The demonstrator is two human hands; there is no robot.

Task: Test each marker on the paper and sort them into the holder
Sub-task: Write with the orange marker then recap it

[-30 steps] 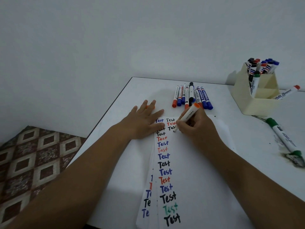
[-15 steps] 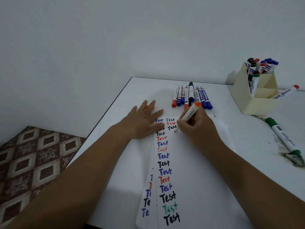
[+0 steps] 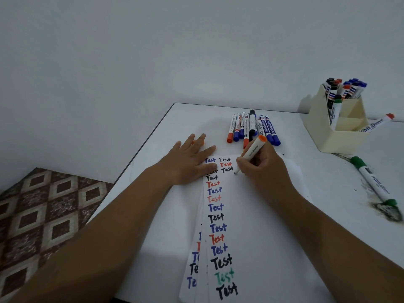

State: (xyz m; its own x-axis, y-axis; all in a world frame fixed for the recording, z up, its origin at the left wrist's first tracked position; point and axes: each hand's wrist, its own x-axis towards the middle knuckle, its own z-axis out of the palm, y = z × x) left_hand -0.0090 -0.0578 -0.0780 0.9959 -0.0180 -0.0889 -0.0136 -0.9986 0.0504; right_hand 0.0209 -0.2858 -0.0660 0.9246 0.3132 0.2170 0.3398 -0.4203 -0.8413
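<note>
Marker (image 3: 251, 154), white with an orange end, is pinched in the right hand (image 3: 260, 169), tip on the paper (image 3: 251, 226) beside rows of "Test". Left hand (image 3: 188, 162) lies flat on the paper's edge. Loose markers (image 3: 251, 127) lie just beyond on the desk (image 3: 317, 171); the holder (image 3: 334, 127) stands far right.

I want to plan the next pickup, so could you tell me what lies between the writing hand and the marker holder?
In the head view, only bare white table separates the right hand from the holder.

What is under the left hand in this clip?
The left hand lies flat on the paper, covering the left part of a black "Test" line. An orange bit shows between two fingers; what it is stays hidden.
</note>
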